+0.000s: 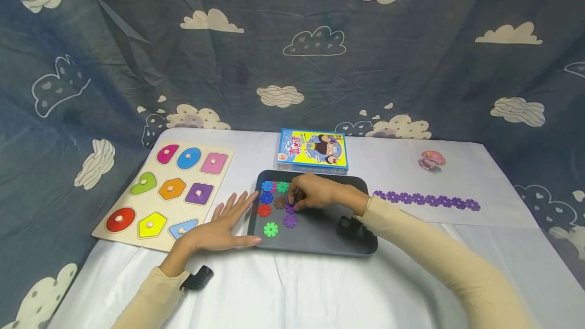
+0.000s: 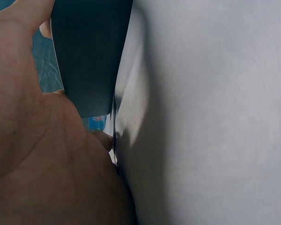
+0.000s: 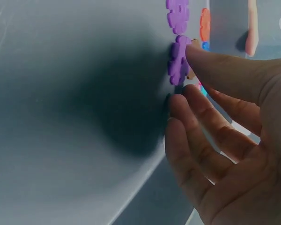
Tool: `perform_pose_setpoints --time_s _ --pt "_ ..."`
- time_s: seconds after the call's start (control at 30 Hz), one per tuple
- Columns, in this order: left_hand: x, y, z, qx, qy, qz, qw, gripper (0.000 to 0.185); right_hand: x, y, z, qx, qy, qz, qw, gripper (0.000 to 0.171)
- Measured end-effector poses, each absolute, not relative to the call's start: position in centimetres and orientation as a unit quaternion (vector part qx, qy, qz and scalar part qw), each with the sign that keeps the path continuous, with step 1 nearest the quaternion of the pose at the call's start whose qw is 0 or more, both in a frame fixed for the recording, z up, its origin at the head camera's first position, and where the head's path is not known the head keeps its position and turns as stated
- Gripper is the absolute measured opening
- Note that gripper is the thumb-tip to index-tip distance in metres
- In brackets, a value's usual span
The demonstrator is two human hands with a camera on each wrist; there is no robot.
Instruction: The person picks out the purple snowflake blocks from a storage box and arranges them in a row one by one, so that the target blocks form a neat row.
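Purple snowflake disc (image 1: 290, 208) lies in the dark tray (image 1: 320, 237), just above another purple disc (image 1: 290, 221) | right hand (image 1: 315, 192) curled, fingertips (image 3: 196, 56) pinching that disc | left hand (image 1: 224, 225) flat, fingers straight, resting against the tray's left rim on the white cloth (image 1: 292, 288).

table (image 1: 292, 288) | tray (image 1: 320, 237) | shape puzzle (image 1: 166, 192) | box (image 1: 313, 150) | purple chain (image 1: 425, 200)
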State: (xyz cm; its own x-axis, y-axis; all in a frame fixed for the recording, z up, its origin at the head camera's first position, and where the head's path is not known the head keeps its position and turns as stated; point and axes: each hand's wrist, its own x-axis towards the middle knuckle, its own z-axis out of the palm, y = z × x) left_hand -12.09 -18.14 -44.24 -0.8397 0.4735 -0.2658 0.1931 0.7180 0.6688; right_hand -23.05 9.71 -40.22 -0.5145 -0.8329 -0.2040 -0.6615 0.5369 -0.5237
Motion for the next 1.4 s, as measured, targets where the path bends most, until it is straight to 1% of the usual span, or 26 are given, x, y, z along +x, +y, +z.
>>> perform_pose_setpoints --time_s 0.3,0.6,0.97,1.17,1.4 --pt "-12.1 -18.2 -44.4 0.184 0.903 0.325 0.212 0.104 -23.1 9.2 -40.5 -0.433 0.85 -0.186 0.234 0.013" --pt "-12.1 -18.1 -44.4 0.184 0.902 0.326 0.214 0.104 -22.9 8.8 -40.9 -0.424 0.859 -0.173 0.229 0.01" --pt "-12.0 -18.1 -44.3 0.185 0.902 0.327 0.212 0.104 -23.0 8.8 -40.7 -0.437 0.863 -0.142 0.211 0.011" --pt "-11.9 -18.1 -44.2 0.183 0.902 0.328 0.212 0.104 -23.1 9.1 -40.6 -0.439 0.856 -0.163 0.219 0.012" --pt "-12.0 -18.1 -44.2 0.183 0.901 0.33 0.212 0.104 -23.4 9.8 -40.6 -0.453 0.843 -0.183 0.226 0.008"
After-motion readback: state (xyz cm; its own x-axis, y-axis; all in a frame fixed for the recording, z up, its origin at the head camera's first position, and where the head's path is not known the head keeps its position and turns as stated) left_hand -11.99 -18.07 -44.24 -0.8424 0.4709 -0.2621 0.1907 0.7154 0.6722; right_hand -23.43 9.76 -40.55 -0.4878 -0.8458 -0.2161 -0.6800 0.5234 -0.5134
